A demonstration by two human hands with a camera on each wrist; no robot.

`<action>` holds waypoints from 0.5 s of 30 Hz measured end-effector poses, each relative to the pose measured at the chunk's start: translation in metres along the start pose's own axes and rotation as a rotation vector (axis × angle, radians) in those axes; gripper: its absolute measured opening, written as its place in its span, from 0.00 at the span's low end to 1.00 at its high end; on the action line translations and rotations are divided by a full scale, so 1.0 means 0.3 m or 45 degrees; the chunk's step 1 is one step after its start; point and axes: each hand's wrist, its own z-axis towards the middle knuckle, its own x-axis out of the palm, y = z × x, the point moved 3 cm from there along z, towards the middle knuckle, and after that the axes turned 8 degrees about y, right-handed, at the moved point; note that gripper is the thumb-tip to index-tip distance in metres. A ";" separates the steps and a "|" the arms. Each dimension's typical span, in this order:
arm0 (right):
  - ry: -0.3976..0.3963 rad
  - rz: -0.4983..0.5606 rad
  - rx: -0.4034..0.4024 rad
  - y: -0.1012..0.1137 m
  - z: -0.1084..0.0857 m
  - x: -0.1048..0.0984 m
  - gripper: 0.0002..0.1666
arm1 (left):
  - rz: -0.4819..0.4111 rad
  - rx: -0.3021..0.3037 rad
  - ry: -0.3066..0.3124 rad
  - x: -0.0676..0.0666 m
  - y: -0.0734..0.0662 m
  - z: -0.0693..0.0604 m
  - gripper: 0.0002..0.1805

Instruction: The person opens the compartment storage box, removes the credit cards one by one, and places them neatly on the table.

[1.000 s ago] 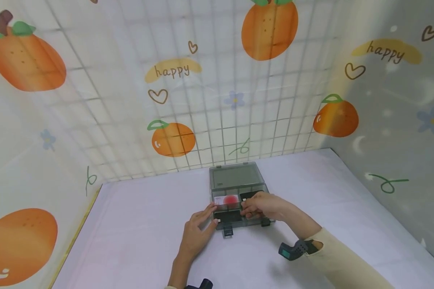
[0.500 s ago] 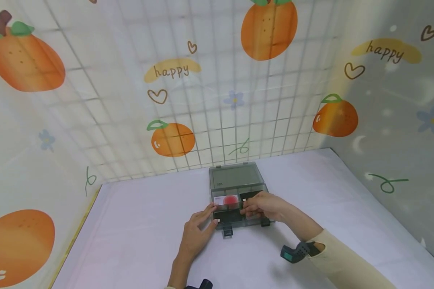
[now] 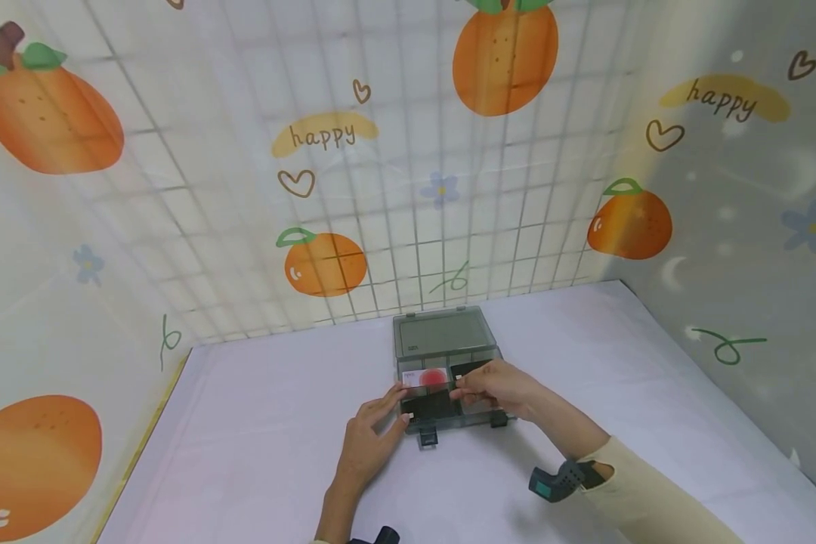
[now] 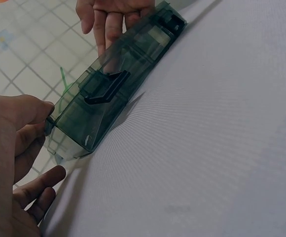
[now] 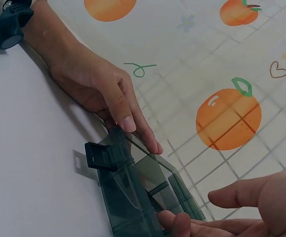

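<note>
A translucent dark grey-green compartment box (image 3: 447, 335) lies with its lid raised back, near the far edge of the tabletop. My left hand (image 3: 369, 442) grips its front left corner, thumb at the front and fingers along the side. My right hand (image 3: 510, 391) reaches into the right half of the box; in the right wrist view its thumb (image 5: 234, 193) stands apart from the fingers, whose tips are over the compartments. A white card with a red circle (image 3: 416, 378) lies in the back left compartment. Black flat pieces (image 3: 430, 408) show at front left and back right, partly covered by the right hand.
Two latches (image 3: 428, 437) hang from the front edge of the box. White cloth covers the tabletop (image 3: 279, 453). Behind it stands a curtain printed with oranges (image 3: 326, 264) over a wire grid. A small dark camera (image 3: 556, 483) is strapped to the right wrist.
My right fingers have shifted slightly left within the box, and more black shows in the front left compartment. The left hand keeps its place.
</note>
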 end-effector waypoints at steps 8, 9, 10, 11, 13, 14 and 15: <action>-0.076 -0.095 0.015 -0.008 0.009 0.000 0.17 | 0.011 0.001 -0.004 -0.002 0.000 0.001 0.24; -0.083 -0.101 0.018 -0.009 0.012 0.001 0.16 | 0.010 0.000 -0.005 -0.002 0.000 0.001 0.24; -0.089 -0.105 0.020 -0.010 0.014 0.003 0.16 | 0.014 0.001 -0.007 -0.002 0.000 0.001 0.24; -0.095 -0.109 0.023 -0.010 0.017 0.005 0.15 | 0.017 0.010 -0.011 -0.001 0.000 0.001 0.23; -0.109 -0.141 0.029 -0.005 0.023 0.011 0.14 | 0.011 0.010 -0.012 -0.002 -0.002 0.001 0.23; -0.119 -0.176 0.033 -0.001 0.025 0.015 0.13 | 0.009 0.012 -0.014 -0.002 -0.002 0.000 0.23; -0.128 -0.210 0.029 0.003 0.029 0.019 0.13 | 0.009 0.013 -0.014 -0.003 -0.004 0.000 0.23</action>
